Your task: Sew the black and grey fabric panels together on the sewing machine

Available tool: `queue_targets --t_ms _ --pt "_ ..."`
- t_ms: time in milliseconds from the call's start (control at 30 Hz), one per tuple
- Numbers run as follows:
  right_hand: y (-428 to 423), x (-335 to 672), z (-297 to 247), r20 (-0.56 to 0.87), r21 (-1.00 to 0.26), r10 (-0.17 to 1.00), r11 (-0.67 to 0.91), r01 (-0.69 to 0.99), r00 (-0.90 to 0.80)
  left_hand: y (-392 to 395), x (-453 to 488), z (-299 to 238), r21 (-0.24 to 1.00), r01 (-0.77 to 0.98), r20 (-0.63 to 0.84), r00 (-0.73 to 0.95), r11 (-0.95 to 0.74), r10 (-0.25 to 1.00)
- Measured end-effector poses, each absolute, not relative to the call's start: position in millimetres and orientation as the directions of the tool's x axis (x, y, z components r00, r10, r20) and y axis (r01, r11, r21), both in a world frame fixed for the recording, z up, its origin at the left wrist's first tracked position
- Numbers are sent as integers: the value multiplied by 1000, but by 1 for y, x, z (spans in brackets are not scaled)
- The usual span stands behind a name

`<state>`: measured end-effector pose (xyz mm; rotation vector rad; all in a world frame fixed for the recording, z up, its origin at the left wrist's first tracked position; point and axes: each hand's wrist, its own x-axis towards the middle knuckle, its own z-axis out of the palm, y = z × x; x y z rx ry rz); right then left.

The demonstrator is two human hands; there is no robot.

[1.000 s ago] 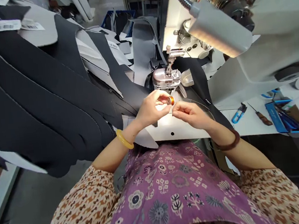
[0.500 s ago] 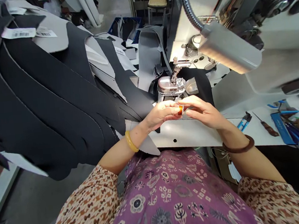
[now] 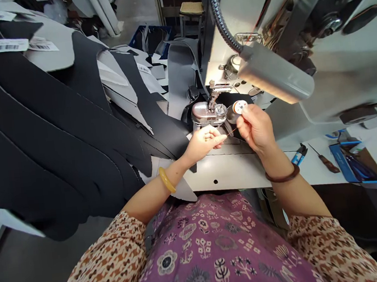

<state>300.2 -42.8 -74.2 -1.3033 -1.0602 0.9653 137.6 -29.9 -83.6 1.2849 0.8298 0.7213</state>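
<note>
Between the thumb and fingers of my right hand (image 3: 257, 127) is a bobbin (image 3: 239, 107) wound with orange thread, its pale, holed face towards me. A short stretch of orange thread (image 3: 232, 131) runs taut from the right hand to my left hand (image 3: 204, 144), whose thumb and finger pinch it. Both hands are just in front of the sewing machine's metal post head (image 3: 203, 112), where the presser foot (image 3: 213, 97) stands above the round hook part (image 3: 220, 109).
Large dark fabric pieces (image 3: 63, 140) with paper labels (image 3: 5, 45) are heaped on the left. A lamp (image 3: 277, 73) hangs over the machine. Blue-handled snippers (image 3: 298, 154), a screwdriver (image 3: 327, 162) and a blue tool box (image 3: 341, 163) lie right. A stool (image 3: 191, 9) stands behind.
My hands were together around the bobbin. The right hand has moved up and away with the bobbin, drawing thread out between it and the left hand. The view has shifted slightly right.
</note>
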Motion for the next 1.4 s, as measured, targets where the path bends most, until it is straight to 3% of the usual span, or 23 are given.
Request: queue_targets --t_ms 100,200,300,400,567,667,767,867,1067,1233,1400 --pt "-23 309 -78 362 -864 851 152 480 381 -29 136 -89 929 316 11 494 -191 869" --pt "-11 313 -83 536 -602 820 206 771 199 -25 135 -88 722 537 191 452 -437 871" --pt "-9 313 -83 524 -409 850 301 862 -48 -18 138 -80 548 652 266 458 -524 848" --pt "-12 315 -81 461 -259 867 333 906 -187 -11 142 -70 367 757 231 490 -541 841" --pt "-17 321 -81 403 -215 905 238 947 -136 -9 147 -64 188 818 124 529 -543 840" --pt "-21 322 -79 399 -189 915 140 972 -54 -11 149 -64 178 816 124 536 -550 835" --pt "-33 316 -76 342 -91 934 143 986 -104 -12 150 -66 183 815 123 535 -549 835" --pt "-46 306 -72 284 -36 936 226 973 -207 -13 150 -68 187 812 133 537 -554 833" --pt "-40 300 -62 368 39 855 378 925 -365 -12 150 -72 193 807 166 533 -558 830" --pt "-32 305 -74 361 25 867 358 934 -342 -14 150 -75 244 790 202 526 -562 826" --pt "-62 296 -80 457 -99 796 489 867 -397 -18 138 -89 437 694 361 448 -573 818"
